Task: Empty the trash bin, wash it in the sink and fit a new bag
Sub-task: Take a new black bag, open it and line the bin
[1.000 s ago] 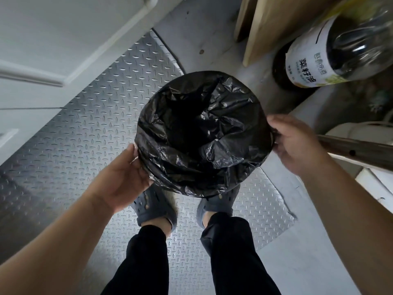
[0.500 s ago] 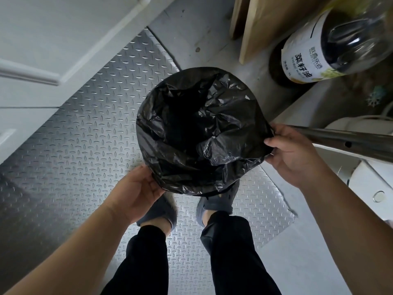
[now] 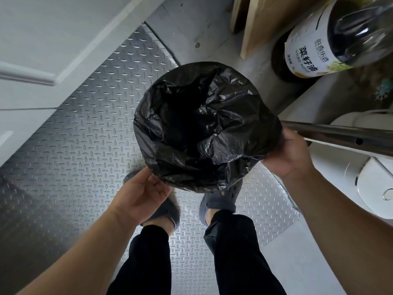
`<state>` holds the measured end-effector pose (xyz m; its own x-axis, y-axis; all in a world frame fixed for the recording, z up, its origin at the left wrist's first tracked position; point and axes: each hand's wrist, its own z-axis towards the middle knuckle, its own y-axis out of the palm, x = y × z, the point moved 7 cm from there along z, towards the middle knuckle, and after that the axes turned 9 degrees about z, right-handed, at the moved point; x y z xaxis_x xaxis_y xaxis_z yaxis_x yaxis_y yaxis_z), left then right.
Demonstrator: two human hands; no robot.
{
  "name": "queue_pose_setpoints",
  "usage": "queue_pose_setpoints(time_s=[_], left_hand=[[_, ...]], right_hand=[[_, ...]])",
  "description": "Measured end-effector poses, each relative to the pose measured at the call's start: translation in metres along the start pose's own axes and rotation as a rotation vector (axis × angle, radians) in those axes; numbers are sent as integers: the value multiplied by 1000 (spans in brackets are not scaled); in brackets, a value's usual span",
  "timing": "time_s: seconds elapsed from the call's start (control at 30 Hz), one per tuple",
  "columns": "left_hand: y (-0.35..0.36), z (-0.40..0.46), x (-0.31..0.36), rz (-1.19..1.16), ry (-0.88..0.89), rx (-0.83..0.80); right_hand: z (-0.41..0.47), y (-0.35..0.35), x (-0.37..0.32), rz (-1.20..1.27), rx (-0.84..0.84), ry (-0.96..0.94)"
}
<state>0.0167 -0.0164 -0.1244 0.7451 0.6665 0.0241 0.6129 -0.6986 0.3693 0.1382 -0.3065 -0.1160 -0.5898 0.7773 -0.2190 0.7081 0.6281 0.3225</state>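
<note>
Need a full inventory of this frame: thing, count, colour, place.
bin bag: 1, black, centre, stretched over a round bin hidden beneath
oil bottle: 1, dark with white label, top right
wooden boards: 2, tan, top, beside bottle
metal tube: 1, dark, right, across right hand
floor plate: 1, silver tread pattern, underfoot
shoes: 2, grey, below bag
left hand: 1, grip on bag's lower left edge
right hand: 1, grip on bag's right edge

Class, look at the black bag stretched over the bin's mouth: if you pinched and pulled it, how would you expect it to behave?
The black bag looks thin and floppy: it is creased and sags into the bin. Its glossy film is probably slippery, so a pinch may slide. The left hand and right hand hold its folded edge at opposite sides, which suggests it could slip off the rim.
</note>
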Motion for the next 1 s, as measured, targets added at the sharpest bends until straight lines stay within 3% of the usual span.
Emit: queue_pose_setpoints(time_s=[0.33, 0.5, 0.63, 0.8, 1.0], left_hand=[[25, 5, 0, -206, -8, -204], [12, -4, -26, 133, -130, -123], [19, -5, -31, 348, -133, -69], [19, 1, -40, 476, -182, 41], [18, 5, -47, 453, -208, 117]], right_hand=[[9, -2, 28, 65, -173, 123], [-17, -44, 47, 11, -65, 199], [-29, -50, 65, -137, -20, 284], [-31, -35, 76, -348, -133, 337], [-27, -45, 69, -782, 54, 243]])
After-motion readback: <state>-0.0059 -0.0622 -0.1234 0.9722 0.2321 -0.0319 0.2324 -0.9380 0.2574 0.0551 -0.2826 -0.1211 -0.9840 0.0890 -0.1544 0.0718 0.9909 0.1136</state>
